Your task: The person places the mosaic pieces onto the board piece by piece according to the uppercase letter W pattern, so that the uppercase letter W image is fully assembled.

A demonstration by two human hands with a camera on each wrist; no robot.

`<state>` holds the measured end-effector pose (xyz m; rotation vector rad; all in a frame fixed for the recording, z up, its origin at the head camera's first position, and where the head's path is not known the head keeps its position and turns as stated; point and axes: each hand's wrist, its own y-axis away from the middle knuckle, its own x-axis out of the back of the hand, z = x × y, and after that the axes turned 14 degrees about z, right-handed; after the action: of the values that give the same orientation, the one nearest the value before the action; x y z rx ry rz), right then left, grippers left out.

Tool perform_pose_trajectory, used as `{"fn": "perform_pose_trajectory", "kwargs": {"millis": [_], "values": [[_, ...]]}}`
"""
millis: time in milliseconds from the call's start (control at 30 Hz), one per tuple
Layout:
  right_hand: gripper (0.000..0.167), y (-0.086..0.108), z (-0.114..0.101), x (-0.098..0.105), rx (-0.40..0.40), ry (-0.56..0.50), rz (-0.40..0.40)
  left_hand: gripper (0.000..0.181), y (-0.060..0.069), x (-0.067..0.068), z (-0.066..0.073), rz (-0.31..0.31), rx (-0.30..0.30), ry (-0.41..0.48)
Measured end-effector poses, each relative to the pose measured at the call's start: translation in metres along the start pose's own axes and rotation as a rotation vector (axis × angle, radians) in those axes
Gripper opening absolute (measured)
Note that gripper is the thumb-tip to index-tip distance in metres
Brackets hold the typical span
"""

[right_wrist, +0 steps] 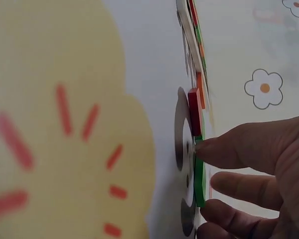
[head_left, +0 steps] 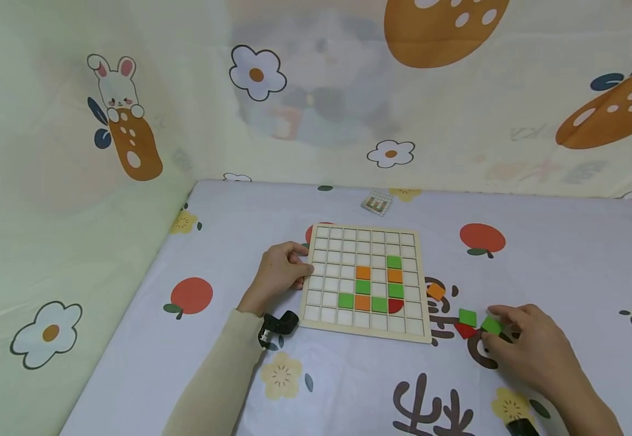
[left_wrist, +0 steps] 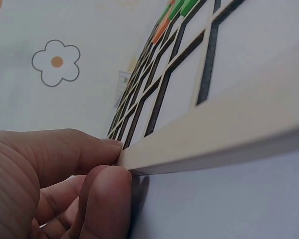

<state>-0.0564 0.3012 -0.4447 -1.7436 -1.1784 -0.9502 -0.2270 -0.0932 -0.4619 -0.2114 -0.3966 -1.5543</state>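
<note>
A square wooden grid board (head_left: 329, 316) lies on the cloth. Green, orange and red pieces fill some of its cells, among them a red rounded piece (head_left: 395, 306). At the board's left edge, my left hand (head_left: 279, 274) pinches the rim between thumb and finger, seen closely in the left wrist view. To the right of the board, my right hand (head_left: 536, 345) holds a green square tile (head_left: 491, 325) by its edges, thumb on one side and a fingertip on the other. Beside that tile lie another green tile (head_left: 467, 317) and a partly covered red piece (head_left: 465, 330).
An orange tile (head_left: 435, 291) rests close to the board's right edge. Behind the board lies a small patterned grid card (head_left: 377, 203). The white tablecloth (head_left: 348, 387) has printed fruit and flowers, and patterned fabric walls (head_left: 316, 163) stand at the back and left.
</note>
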Motion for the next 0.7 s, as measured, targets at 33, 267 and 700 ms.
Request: {"fn": "perform_pose_trajectory", "kwargs": {"millis": [33,267,700], "values": [[0.048,-0.0001,0.0006,0.0000,0.000,0.002,-0.001,0.028,-0.0001,-0.0001,-0.0003,-0.001,0.000,0.001],[0.033,-0.0022,0.0020,0.0000,0.020,-0.018,0.005,0.028,0.0000,0.0005,-0.0012,-0.003,-0.001,0.012],[0.029,-0.0014,0.0009,-0.0037,-0.019,-0.068,0.019,0.029,-0.0010,0.0006,-0.0026,-0.009,-0.003,0.025]]}}
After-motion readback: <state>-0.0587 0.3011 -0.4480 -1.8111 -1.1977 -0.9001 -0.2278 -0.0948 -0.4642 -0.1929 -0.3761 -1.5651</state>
